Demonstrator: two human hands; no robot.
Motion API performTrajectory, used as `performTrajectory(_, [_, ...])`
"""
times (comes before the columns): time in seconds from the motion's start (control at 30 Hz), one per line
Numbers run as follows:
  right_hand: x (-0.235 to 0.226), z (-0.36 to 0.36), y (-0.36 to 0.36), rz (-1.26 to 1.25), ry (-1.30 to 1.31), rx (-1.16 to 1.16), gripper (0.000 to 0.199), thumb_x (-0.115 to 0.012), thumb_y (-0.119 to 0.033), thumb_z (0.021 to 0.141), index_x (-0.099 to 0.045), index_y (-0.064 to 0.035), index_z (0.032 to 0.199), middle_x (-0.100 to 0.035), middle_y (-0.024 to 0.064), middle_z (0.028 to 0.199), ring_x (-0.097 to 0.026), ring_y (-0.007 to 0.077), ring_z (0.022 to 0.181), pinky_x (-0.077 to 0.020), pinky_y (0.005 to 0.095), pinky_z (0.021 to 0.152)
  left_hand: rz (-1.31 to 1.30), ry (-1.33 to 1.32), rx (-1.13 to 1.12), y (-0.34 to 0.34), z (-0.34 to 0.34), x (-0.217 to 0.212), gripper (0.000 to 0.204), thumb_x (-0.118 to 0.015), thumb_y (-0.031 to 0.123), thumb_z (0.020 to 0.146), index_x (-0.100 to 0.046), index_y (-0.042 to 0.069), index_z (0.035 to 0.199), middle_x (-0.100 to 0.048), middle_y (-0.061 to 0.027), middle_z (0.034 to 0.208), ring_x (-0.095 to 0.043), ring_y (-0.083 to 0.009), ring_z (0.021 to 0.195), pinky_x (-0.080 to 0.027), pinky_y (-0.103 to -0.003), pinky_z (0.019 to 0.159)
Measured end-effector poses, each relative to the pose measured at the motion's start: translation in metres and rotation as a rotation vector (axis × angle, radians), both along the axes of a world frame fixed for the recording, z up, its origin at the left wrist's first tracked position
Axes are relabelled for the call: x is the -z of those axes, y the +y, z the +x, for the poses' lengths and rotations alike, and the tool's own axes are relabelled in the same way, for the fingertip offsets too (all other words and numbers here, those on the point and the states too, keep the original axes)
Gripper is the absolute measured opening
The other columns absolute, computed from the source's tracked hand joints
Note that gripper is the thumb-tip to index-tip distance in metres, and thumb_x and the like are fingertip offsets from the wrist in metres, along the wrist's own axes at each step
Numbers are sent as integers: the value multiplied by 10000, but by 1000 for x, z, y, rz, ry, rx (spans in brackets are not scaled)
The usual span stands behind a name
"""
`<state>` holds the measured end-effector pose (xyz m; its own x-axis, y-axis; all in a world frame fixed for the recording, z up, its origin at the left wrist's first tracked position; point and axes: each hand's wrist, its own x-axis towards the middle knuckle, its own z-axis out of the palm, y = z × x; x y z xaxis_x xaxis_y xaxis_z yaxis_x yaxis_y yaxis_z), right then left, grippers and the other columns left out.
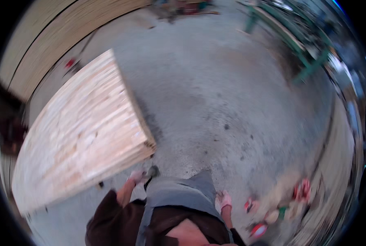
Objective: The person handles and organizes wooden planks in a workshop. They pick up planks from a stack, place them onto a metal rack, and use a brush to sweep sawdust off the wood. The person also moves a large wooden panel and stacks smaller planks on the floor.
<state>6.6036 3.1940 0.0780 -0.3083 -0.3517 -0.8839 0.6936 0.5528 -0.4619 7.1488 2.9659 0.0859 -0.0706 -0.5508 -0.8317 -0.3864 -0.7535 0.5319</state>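
Grey apron (179,194) nearest; left hand (136,176) gripping the wood panel's (82,131) near corner, lifted off the floor (232,102); right hand (225,199) beside the apron, grip unclear; not set down yet.

A thick stack of pale plywood sheets (82,133) fills the left of the view, resting on the grey concrete floor (215,94). Just below the stack's near corner, the left hand (136,176) hangs close to its edge, though contact cannot be told. The right hand (225,199) hangs well to the right of the stack, fingers loose, holding nothing. Far right of the stack, blurred red and white objects (273,205) lie on the floor. Beyond the stack, upper right, stands a green metal frame (304,57).
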Motion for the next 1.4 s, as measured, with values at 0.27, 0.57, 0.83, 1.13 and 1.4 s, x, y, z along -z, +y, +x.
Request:
performTrajectory(0.27, [3,-188,28,11,-134,105,424,-523,-371,1046,-582,-50,1318,-711,205,1160,-682,292,844,-541,430,649,283,491,-92,-64,-272,-39,516,-529,458,1013,-661,19,1248,-733,-126,1084,-740,-262,887,-583,-340,753])
performTrajectory(0.57, [-64,-373,-78,1,180,66,373,-591,-292,1019,-596,-44,1297,-723,183,1090,-714,275,815,-577,404,635,287,110,198,-140,-474,-38,805,-531,629,990,-520,-33,1448,-655,-200,1366,-709,-306,1073,-568,-458,860])
performTrajectory(0.83, [-68,-462,5,154,69,544,328,-542,-202,1025,-620,19,1253,-717,161,1086,-725,336,983,-602,450,851,478,-18,423,-264,-701,-13,602,-516,559,986,-589,31,1264,-709,-155,1097,-701,-300,851,-555,-462,804])
performTrajectory(1.13, [4,-726,-15,119,-145,405,384,-481,-337,1041,-610,-30,1234,-696,166,1174,-675,309,812,-581,463,772,147,227,420,-394,-1083,-48,598,-558,529,963,-618,10,1255,-736,-177,1122,-721,-316,875,-548,-438,779])
performTrajectory(1.4, [-84,-1066,-104,283,224,191,285,-605,-361,964,-704,-110,1056,-717,65,870,-588,165,632,-499,404,501,268,178,523,-328,-1262,-45,545,-587,520,964,-633,30,1198,-702,-138,1072,-713,-307,908,-560,-423,741])
